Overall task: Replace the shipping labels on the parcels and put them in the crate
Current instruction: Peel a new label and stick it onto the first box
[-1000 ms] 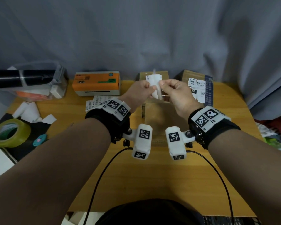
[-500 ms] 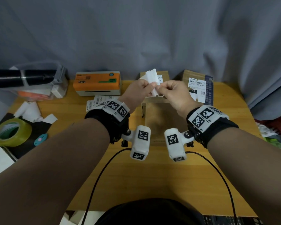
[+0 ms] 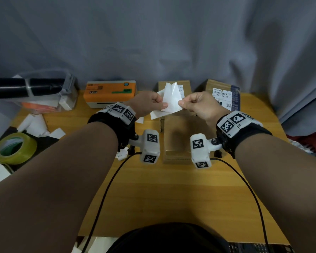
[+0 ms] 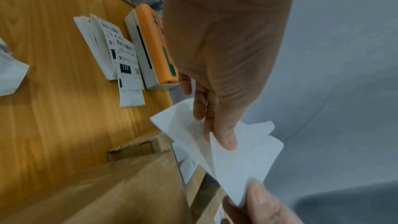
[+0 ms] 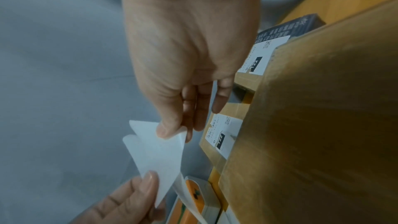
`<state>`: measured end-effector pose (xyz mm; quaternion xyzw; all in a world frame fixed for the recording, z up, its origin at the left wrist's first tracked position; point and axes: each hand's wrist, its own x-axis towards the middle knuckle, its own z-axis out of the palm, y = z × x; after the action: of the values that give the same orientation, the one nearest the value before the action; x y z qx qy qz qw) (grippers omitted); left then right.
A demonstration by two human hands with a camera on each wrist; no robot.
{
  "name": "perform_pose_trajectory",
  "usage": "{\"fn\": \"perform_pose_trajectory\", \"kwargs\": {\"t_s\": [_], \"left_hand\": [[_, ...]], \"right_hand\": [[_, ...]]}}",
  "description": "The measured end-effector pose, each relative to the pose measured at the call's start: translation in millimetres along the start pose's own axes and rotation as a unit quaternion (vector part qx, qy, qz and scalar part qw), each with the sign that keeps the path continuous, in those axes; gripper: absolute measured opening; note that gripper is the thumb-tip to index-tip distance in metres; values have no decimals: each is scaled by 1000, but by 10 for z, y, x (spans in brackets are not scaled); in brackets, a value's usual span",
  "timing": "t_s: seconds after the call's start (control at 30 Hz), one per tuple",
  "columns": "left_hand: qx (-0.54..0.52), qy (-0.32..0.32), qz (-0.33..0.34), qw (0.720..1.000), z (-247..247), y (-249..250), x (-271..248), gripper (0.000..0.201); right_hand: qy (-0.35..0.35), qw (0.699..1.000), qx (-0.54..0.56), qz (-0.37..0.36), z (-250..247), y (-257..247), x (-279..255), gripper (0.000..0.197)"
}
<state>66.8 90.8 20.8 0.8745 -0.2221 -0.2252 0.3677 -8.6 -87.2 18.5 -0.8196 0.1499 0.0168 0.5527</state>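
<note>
A white shipping label (image 3: 170, 100) is held in the air between both hands, its two layers spread apart in a V. My left hand (image 3: 162, 105) pinches one layer at the left edge, thumb on top (image 4: 226, 140). My right hand (image 3: 181, 104) pinches a corner of the other layer (image 5: 157, 152) between thumb and forefinger. Under the hands a plain brown parcel (image 3: 179, 137) lies on the table with no label on its top. Two labelled parcels (image 3: 174, 86) (image 3: 224, 94) stand behind it by the curtain.
An orange label printer (image 3: 109, 92) sits at the back left, with a stack of printed labels (image 4: 120, 52) in front of it. A clear bin (image 3: 66, 94), white paper scraps (image 3: 35, 123) and a tape roll (image 3: 13, 148) are at the left. Two cables (image 3: 106, 189) cross the near table.
The hands have drawn apart, the right one moving right. The label's two layers, first pressed together, now open into a V between them.
</note>
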Motion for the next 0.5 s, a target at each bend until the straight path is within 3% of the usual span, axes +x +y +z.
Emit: {"fn": "perform_pose_trajectory", "kwargs": {"t_s": [0.5], "left_hand": [[52, -34, -45, 997, -122, -228, -46, 15]], "right_hand": [[-33, 999, -32, 19, -96, 62, -1, 7]]}}
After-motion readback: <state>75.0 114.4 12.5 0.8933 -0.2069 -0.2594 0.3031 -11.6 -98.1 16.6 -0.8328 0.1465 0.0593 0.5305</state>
